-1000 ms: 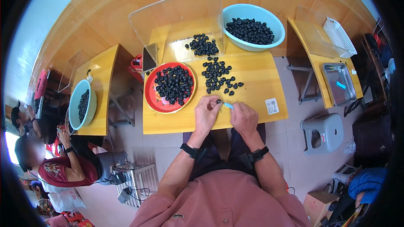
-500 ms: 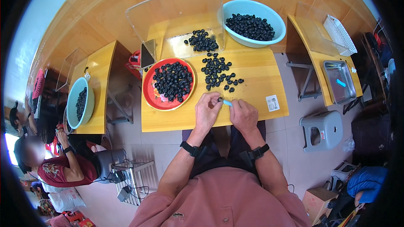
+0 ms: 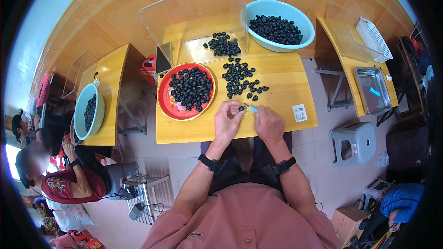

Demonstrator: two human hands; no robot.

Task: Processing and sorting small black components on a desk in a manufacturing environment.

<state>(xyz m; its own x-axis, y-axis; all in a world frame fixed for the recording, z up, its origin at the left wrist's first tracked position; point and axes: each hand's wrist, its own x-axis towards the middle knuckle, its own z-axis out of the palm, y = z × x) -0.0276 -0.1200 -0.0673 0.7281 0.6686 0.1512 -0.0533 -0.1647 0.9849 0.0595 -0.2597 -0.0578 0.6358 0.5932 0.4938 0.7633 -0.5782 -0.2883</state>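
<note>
Between the thumb and fingertips of my left hand (image 3: 226, 123) is a small black round part (image 3: 241, 109). My right hand (image 3: 270, 125) is closed around a slim light-blue-handled tool (image 3: 252, 109), whose tip points left toward that part with a small gap between them; the kind of tip is too small to make out. Just beyond my hands, loose black round parts (image 3: 237, 77) with holes are spread over the yellow table (image 3: 281, 92). Dark crumbs lie near my fingertips. To the left, a red round tray (image 3: 162, 99) holds many similar parts.
A light-blue basin (image 3: 307, 25) of black parts stands at the far right. A clear plastic bin (image 3: 191, 14) lies behind the scattered parts. A white label (image 3: 299, 113) is at the table's right. Beside the table stands a grey stool (image 3: 364, 138); a co-worker (image 3: 69, 186) sits at left.
The blue tool has drawn back to the right from the black part, with my right hand shifting slightly right. My left hand keeps hold of the part.
</note>
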